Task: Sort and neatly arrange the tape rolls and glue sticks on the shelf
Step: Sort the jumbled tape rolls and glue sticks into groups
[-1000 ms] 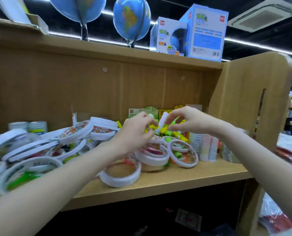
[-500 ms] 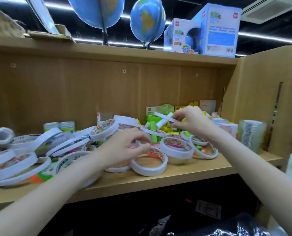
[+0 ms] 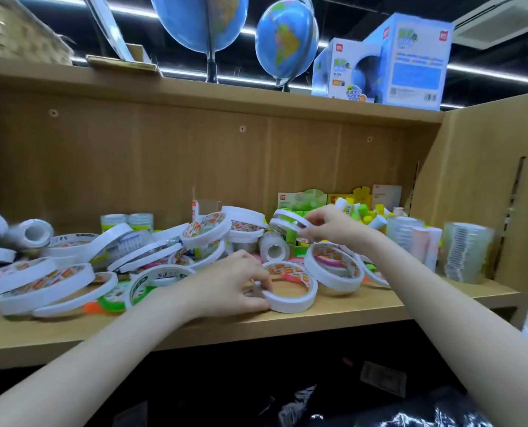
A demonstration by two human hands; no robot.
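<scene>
The left hand (image 3: 225, 286) is gripping a wide white tape roll (image 3: 290, 288) lying flat near the front edge of the wooden shelf (image 3: 349, 318), its fingers (image 3: 261, 283) curling over the roll's near rim. The right hand (image 3: 330, 224) is holding a thin white tape ring (image 3: 287, 218) raised above the pile, pinching it between fingertips. A loose heap of white tape rolls (image 3: 71, 272) is sprawling across the shelf to the left, some tilting against each other. Green and yellow glue sticks (image 3: 364, 212) are standing in display boxes at the back right, beside stacks of clear tape (image 3: 466, 254). Two globes (image 3: 284, 41) and blue boxes (image 3: 410, 60) are sitting on the board above
</scene>
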